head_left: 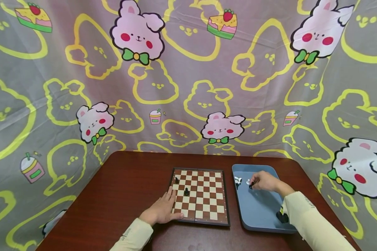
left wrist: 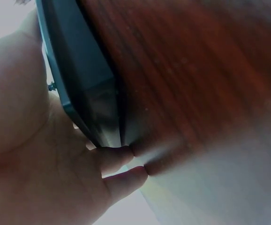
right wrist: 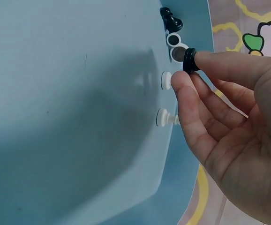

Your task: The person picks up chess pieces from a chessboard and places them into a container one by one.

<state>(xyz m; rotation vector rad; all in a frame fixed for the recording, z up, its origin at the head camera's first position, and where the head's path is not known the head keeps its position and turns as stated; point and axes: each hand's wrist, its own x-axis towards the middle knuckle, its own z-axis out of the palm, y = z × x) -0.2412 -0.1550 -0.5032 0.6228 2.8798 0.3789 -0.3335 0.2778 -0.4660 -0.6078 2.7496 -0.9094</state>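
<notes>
My left hand [head_left: 161, 209] rests along the left edge of a brown-and-cream chessboard [head_left: 210, 198], fingers extended and thumb at its near-left corner. Seen from the left wrist, the fingers lie against the board's dark side [left wrist: 86, 61]. Two black chess pieces stand on the board, one [head_left: 177, 180] near the far-left corner and another [head_left: 186, 192] closer to the middle. Over the far part of a blue tray [head_left: 257, 212], my right hand [head_left: 265, 182] pinches a black chess piece [right wrist: 190, 61] between thumb and fingers; its base shows, while its upper part is hidden.
Inside the tray, white chess pieces [right wrist: 162, 117] and another black piece [right wrist: 172, 21] lie near the wall. The tray is right of the board on a reddish-brown table [head_left: 128, 184]. A patterned curtain [head_left: 182, 104] surrounds the table's back and sides.
</notes>
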